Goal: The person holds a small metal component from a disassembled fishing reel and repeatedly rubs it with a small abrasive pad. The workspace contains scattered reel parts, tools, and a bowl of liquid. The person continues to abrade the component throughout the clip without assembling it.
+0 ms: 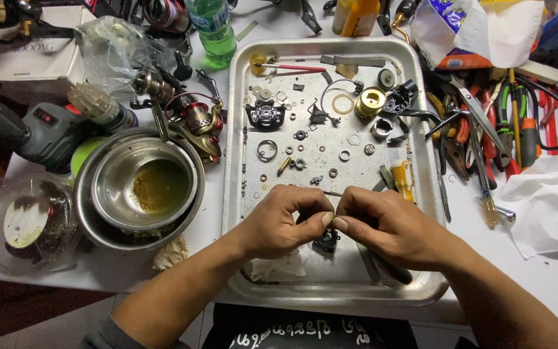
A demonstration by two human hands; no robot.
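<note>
A small dark reel part (325, 242) is being pinched by left hand (279, 223) and right hand (389, 226), lower centre, over the metal tray (421, 194); it is best being kept low there so nothing gets dropped.

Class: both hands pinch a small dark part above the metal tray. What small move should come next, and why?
Probably keep the dark part low over the tray: the left hand and right hand meet fingertip to fingertip, and tiny washers lie loose below.
</note>
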